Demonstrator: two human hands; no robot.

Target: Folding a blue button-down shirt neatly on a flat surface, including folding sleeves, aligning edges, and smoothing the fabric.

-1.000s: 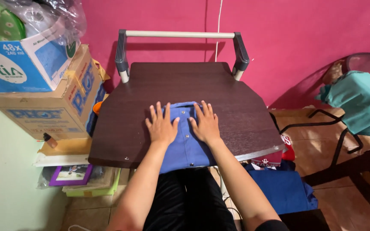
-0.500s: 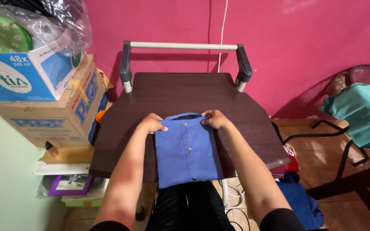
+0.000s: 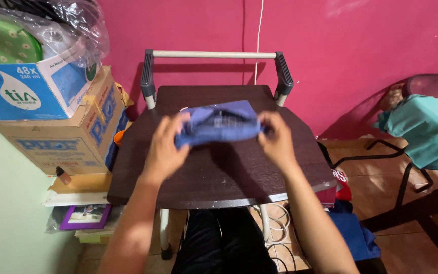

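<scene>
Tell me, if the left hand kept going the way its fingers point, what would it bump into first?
Probably the right hand. The left hand points sideways along the folded blue shirt both hands hold above the dark table; depth is unclear.

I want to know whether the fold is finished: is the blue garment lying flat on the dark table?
No. The blue garment is held up above the dark table, gripped by the left hand and right hand.

Stacked cardboard boxes [image 3: 57, 127], teal cloth [image 3: 427, 132]
</scene>
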